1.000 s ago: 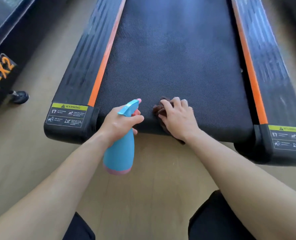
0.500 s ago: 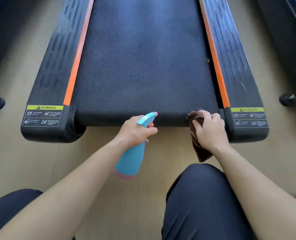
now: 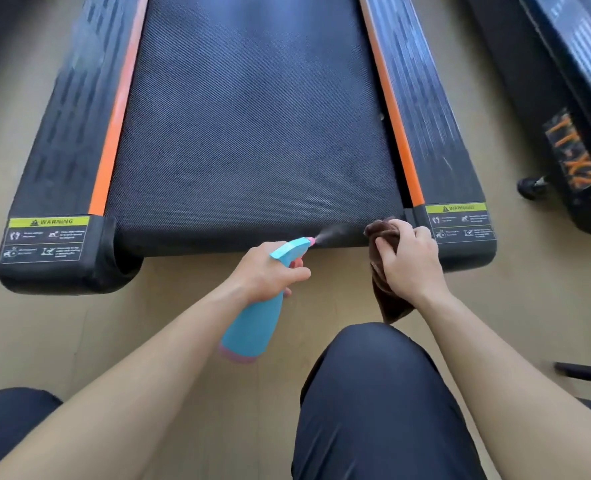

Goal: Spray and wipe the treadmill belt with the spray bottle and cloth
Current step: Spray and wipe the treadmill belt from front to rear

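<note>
The black treadmill belt (image 3: 252, 126) runs away from me between two orange-edged side rails. My left hand (image 3: 268, 275) grips a blue spray bottle (image 3: 256, 323) with a pink base, its nozzle aimed right at the belt's near edge. A thin mist (image 3: 335, 233) leaves the nozzle. My right hand (image 3: 410, 263) holds a bunched brown cloth (image 3: 385, 299) against the belt's near right corner, and part of the cloth hangs below the hand.
Black end caps with yellow warning labels (image 3: 48, 237) (image 3: 460, 223) flank the belt's near end. Another dark machine (image 3: 571, 133) with orange lettering stands on the right. My dark-clad knee (image 3: 384, 393) is below the hands on the wooden floor (image 3: 169, 306).
My right hand carried the cloth from the middle of the belt's near edge to its right corner. The view shifted to the right. The bottle now sprays a mist toward the cloth.
</note>
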